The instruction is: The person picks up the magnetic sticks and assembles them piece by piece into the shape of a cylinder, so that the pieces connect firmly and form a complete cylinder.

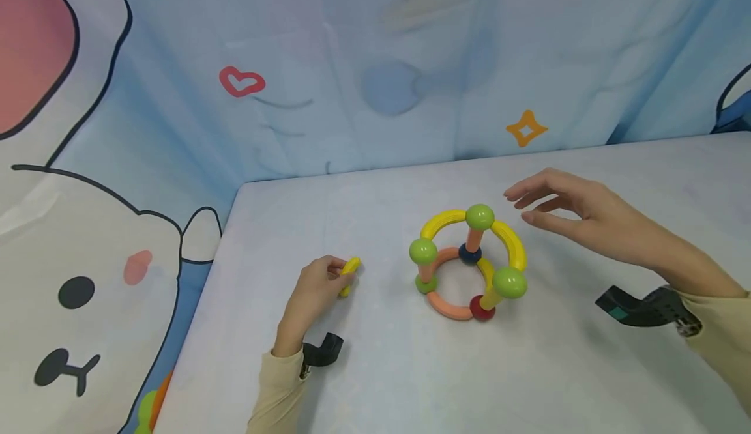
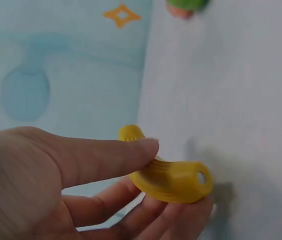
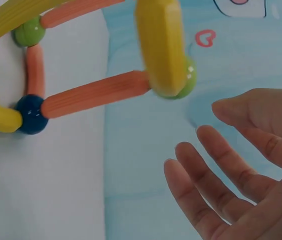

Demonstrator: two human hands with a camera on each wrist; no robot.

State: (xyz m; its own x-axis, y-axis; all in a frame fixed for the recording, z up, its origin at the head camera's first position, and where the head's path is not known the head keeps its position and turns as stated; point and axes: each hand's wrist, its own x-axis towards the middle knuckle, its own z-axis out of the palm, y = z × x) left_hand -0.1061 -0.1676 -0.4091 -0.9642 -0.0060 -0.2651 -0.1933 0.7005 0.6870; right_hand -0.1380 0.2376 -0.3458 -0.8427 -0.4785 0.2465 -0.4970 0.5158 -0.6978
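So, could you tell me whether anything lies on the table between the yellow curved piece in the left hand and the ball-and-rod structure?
Nothing visible does. The left hand pinches the yellow curved piece, and only bare table separates it from the ball-and-rod structure. The right hand hovers open on the structure's far side, touching nothing.

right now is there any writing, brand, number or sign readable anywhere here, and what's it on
No words, brands or numbers can be read in any view.
The pale blue cartoon backdrop cloth carries only drawn signs: a red outlined heart and an orange four-pointed star.
The curved yellow plastic piece pinched in the left hand bears no print.
The ring-shaped toy structure of coloured rods and balls near the open right hand bears none either.
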